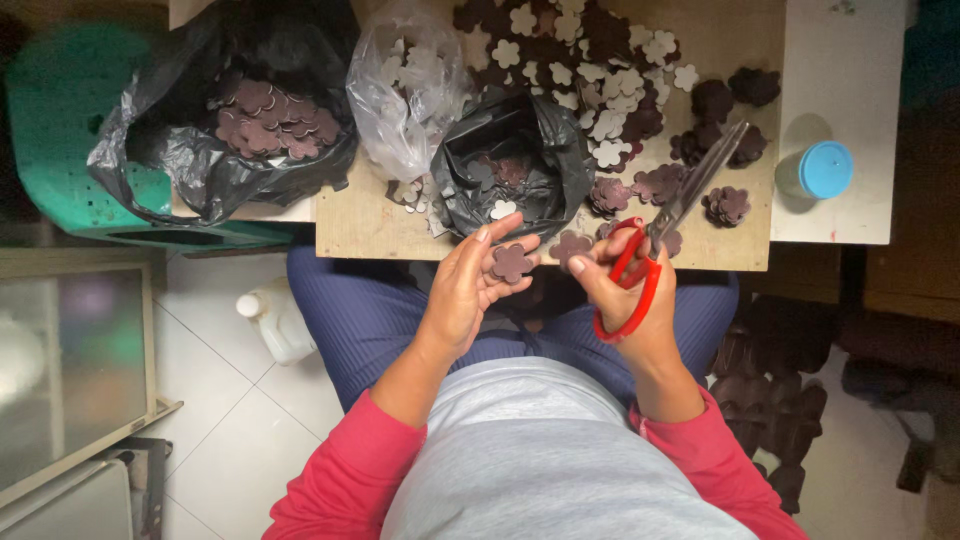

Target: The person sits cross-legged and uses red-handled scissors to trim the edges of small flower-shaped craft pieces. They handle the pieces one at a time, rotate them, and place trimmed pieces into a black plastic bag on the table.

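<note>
The left hand (468, 290) pinches a brown flower cutout (511, 263); the right hand (625, 285) grips red scissors (660, 235), its fingers hiding another cutout (571, 244).

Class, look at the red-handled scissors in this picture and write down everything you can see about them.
The scissors have bright red loop handles, plastic by the look, and long grey metal blades. The right hand holds them, fingers through the loops, and also pinches a dark flower-shaped piece. The blades look nearly closed and point up and to the right, over the wooden board strewn with flower cut-outs. Only that hand touches them.
</note>
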